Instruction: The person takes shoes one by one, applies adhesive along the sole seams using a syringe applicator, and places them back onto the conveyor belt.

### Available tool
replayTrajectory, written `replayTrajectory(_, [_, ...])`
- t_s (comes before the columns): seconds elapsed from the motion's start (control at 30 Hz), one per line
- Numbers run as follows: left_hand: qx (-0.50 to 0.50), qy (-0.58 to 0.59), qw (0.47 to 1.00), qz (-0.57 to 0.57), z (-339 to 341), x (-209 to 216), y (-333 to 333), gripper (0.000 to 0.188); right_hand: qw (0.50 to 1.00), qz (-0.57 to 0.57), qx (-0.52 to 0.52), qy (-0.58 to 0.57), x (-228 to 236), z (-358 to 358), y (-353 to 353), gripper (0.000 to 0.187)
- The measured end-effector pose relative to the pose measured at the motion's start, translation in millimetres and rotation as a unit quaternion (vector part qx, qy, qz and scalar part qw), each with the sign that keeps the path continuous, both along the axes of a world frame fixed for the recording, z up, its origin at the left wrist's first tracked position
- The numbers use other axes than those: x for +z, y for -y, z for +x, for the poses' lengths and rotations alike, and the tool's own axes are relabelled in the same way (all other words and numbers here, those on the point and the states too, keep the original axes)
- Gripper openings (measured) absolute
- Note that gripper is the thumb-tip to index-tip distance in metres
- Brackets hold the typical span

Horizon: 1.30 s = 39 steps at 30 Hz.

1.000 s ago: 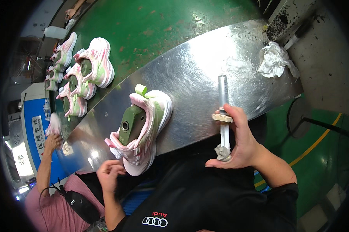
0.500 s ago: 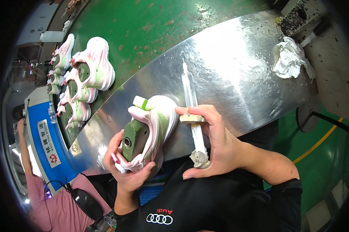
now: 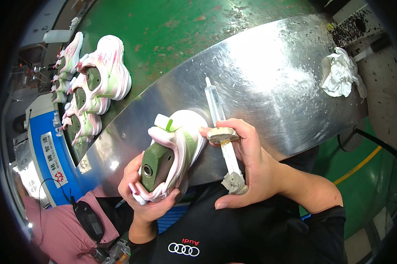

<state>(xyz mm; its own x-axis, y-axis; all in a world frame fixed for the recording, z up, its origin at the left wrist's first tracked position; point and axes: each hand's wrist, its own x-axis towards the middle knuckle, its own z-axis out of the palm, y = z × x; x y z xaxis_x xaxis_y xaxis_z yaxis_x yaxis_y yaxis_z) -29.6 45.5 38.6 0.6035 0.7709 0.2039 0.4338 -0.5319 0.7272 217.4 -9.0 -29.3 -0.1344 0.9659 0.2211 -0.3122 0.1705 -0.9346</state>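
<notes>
My left hand (image 3: pixel 151 200) is closed round the heel end of a sneaker (image 3: pixel 187 141) in white, pink and light green. A dark green shoe last (image 3: pixel 156 165) with a metal-rimmed hole fills the shoe's opening. In my right hand (image 3: pixel 255 163) is a clear syringe (image 3: pixel 214 105), its thin tip pointing away from me over the metal table. Fingers wrap its flange, which is built up with a crusty beige pad (image 3: pixel 222 135). A greyish lump (image 3: pixel 234 182) covers the plunger's end, near my thumb. Syringe and shoe are apart.
A shiny metal table (image 3: pixel 269 66) lies under my hands. Crumpled white cloth (image 3: pixel 339 72) sits at its far right. Several similar sneakers (image 3: pixel 103 75) stand in rows at the left, beside a blue machine panel (image 3: pixel 53 154). A person in a pink top (image 3: pixel 62 224) is at the lower left.
The view has shifted slightly. The syringe has tilted a little and its tip sits slightly lower. Both hands keep their hold, and the person at the left has lowered a raised arm out of sight.
</notes>
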Motion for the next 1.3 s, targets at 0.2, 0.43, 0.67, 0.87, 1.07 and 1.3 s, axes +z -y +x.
replayTrajectory(0.2, [0.002, -0.004, 1.000, 0.023, 7, 7, -14, 0.086, 0.995, 0.049, -0.069, 0.059, 6, 19, -1, 0.114])
replayTrajectory(0.43, [0.160, 0.236, 0.942, -0.175, 59, 20, -123, 0.067, 0.889, 0.140, -0.260, 0.350, 2, 68, 27, 0.100])
replayTrajectory(0.67, [0.030, 0.121, 0.992, -0.017, 155, -38, -272, 0.052, 0.842, 0.178, -0.270, 0.432, 11, 53, 17, 0.096])
replayTrajectory(0.87, [-0.003, -0.054, 0.995, 0.084, 171, -35, -236, 0.046, 0.843, 0.154, -0.270, 0.439, 2, 61, 27, 0.096])
replayTrajectory(1.07, [0.069, 0.156, 0.974, -0.149, 68, -34, -155, 0.032, 0.832, 0.138, -0.275, 0.460, 8, 64, 26, 0.095])
replayTrajectory(1.3, [0.259, 0.160, 0.948, -0.095, -12, -50, -173, 0.089, 0.826, 0.165, -0.283, 0.460, 12, 60, 20, 0.094])
